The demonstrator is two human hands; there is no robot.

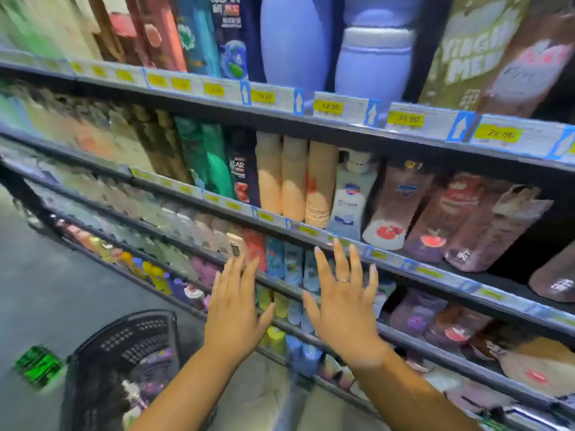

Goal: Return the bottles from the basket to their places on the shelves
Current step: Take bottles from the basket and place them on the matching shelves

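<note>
Several bottles (132, 396), blurred, lie in the black mesh basket (130, 340) at 7 o'clock of your view, on the grey floor (46, 290). From the basket, toward 1 o'clock, your left hand (236, 309) is raised with fingers straight and spread, holding nothing. At its 3 o'clock, your right hand (342, 306), a ring (342, 279) on one finger, is spread likewise and empty. Both hands stand before the shelves (357, 127), whose edges carry yellow price tags (328, 106). At 12 o'clock of the right hand stands a white pump bottle (351, 197); a green object (37, 365) lies at 9 o'clock of the basket.
</note>
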